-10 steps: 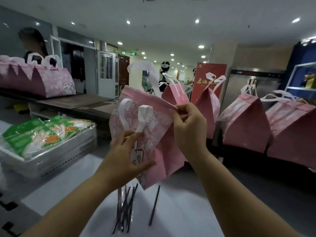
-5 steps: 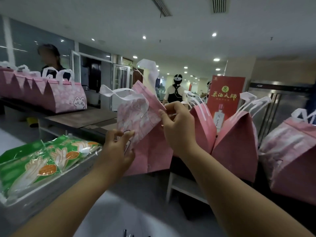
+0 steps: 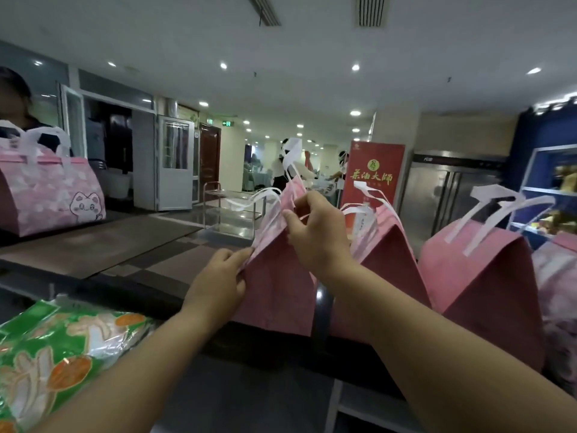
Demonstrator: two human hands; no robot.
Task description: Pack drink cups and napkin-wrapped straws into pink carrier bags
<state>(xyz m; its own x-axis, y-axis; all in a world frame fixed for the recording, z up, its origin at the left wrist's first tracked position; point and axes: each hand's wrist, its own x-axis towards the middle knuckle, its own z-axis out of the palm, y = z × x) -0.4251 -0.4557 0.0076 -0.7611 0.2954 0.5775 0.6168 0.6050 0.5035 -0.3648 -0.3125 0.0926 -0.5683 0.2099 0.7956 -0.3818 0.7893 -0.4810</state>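
Bag [image 3: 281,292] turned edge-on (pink), left hand [image 3: 218,276], right hand [image 3: 318,235] pinching it

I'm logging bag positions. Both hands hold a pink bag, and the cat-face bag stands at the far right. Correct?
Not quite. The head view shows the cat-face bag at the far left, not the right. The left hand and the right hand do both hold the pink bag.
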